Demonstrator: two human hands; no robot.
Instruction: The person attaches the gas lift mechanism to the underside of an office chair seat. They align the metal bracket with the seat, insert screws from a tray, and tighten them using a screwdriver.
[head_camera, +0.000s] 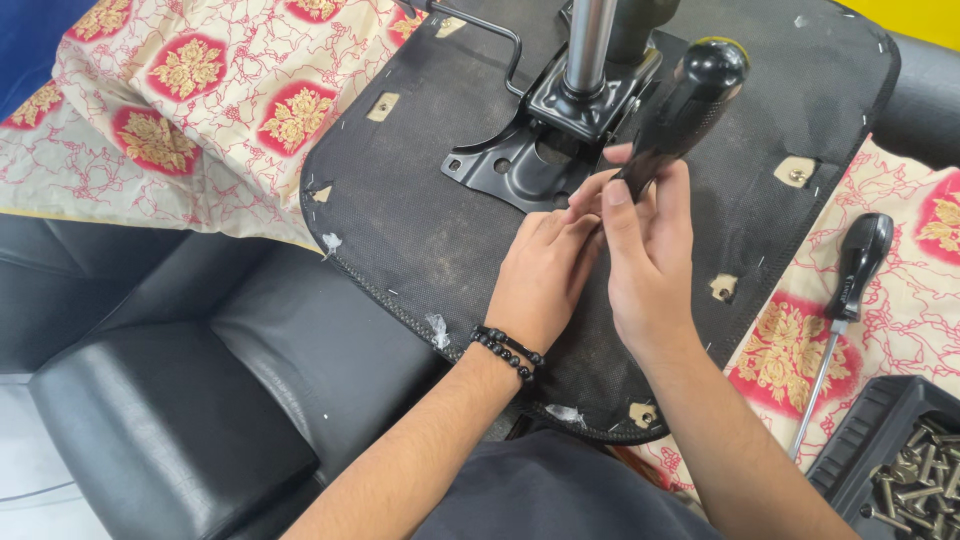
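Black fabric covers the upturned chair seat base (420, 230) under our hands, and that's our landmark. Our right hand (645, 265) is clamped around a black-handled screwdriver (685, 100), its handle tilted up just beside the metal mounting plate (530, 160) bolted at the seat base's centre. Our left hand (545, 275) presses in against the right, fingers pinched together near the tool's tip, which we cannot see. Right of the seat base, a second screwdriver (850, 290) lies on the floral cloth (200, 90), with a tray of bolts (925, 465) below it.
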